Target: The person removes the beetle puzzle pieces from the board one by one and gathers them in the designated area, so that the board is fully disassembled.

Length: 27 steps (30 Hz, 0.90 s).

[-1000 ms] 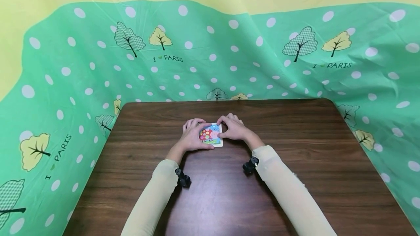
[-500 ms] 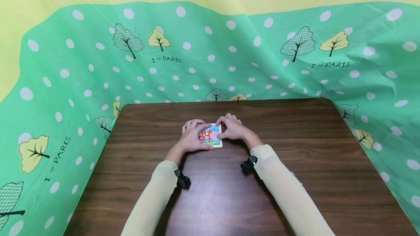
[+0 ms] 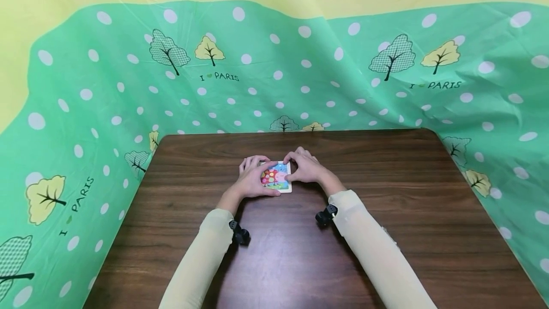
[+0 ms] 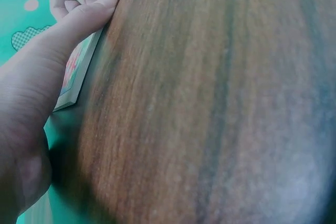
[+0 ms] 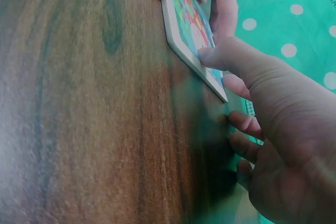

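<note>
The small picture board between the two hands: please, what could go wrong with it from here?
The picture board might twist or slip if the left hand and the right hand, holding it from opposite sides, push unevenly. The right thumb rests on the printed face, which could perhaps get smudged. The left hand also covers part of the picture in the head view, so a fault there may go unnoticed.
</note>
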Available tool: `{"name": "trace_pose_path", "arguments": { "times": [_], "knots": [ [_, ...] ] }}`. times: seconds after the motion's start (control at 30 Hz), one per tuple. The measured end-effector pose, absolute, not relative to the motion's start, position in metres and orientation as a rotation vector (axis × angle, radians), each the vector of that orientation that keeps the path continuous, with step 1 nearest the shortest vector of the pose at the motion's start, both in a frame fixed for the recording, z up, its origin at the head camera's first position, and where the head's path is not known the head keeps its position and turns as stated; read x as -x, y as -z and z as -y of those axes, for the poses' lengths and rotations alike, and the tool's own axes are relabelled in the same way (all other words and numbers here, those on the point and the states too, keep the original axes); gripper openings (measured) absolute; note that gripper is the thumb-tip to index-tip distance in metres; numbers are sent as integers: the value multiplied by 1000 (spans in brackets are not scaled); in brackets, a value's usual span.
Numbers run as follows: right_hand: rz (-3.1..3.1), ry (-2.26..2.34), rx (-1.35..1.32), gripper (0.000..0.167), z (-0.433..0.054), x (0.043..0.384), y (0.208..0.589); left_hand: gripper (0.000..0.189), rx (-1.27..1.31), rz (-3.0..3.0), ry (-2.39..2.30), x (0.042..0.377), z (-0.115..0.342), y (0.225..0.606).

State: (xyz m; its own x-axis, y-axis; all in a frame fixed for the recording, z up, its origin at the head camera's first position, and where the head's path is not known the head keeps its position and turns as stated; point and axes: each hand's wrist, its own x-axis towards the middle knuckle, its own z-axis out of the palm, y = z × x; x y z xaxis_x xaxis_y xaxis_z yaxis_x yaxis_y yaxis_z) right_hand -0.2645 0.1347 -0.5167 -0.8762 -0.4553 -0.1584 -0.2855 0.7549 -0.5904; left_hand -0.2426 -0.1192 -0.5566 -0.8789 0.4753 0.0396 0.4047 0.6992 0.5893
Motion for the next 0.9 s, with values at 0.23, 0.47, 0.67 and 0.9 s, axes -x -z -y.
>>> {"name": "trace_pose_path", "arguments": {
  "times": [0.23,0.47,0.67,0.9],
  "knots": [
    [-2666,810,594,50,-134,266,516,100,-739,-2797,-959,244,121,561],
    [-2674,785,594,49,-134,269,517,100,-738,-2765,-919,244,120,557],
    [-2653,806,587,50,-133,269,518,101,-717,-2738,-911,245,120,555],
    [-2650,820,579,46,-133,270,519,103,-692,-2720,-889,248,118,554]
  ]
}}
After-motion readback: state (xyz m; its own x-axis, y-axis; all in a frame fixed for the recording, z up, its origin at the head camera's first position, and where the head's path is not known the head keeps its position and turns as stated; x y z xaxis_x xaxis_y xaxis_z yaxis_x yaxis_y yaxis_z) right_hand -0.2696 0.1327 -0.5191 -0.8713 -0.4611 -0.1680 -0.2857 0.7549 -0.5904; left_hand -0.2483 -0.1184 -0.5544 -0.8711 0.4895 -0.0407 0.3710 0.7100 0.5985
